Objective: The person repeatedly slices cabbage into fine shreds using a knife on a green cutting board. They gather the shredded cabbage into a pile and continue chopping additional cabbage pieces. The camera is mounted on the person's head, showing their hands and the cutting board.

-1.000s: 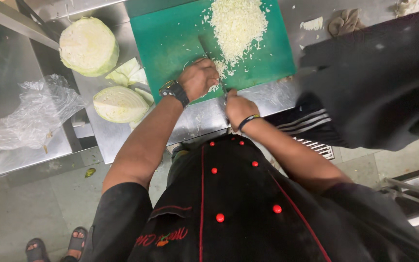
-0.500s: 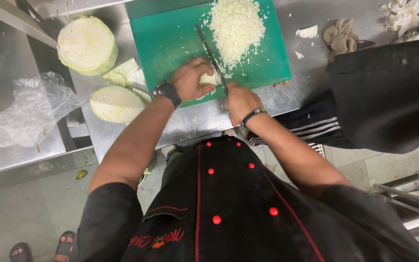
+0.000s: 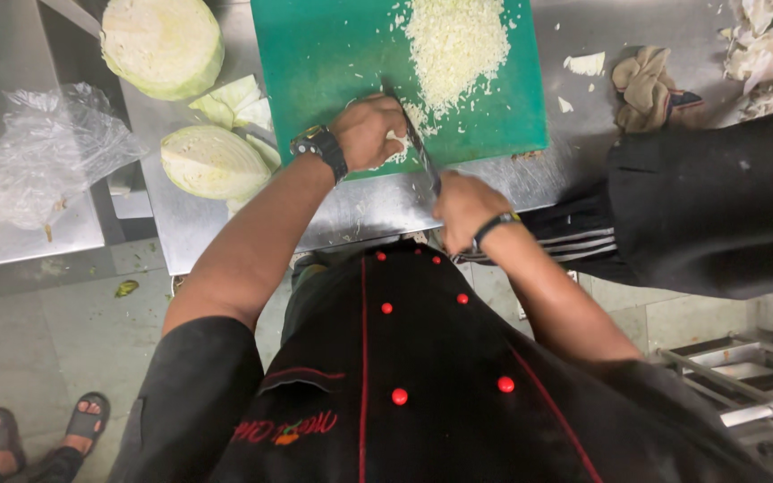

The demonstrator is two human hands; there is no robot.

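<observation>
bag far left, cabbage halves beside it | left hand curled, pinning a cabbage piece on the board | right hand gripping the knife | step: likely mid-shredding, shreds piled beyond | next cut needs fingertips tucked clear of blade

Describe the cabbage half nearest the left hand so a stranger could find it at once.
Start at the green cutting board on the steel counter. Just off its left edge, beside the watch-wearing left hand, lies the cabbage half. Unlike the larger half farther back, it lies nearer the counter's front edge, with loose leaves between them.
</observation>
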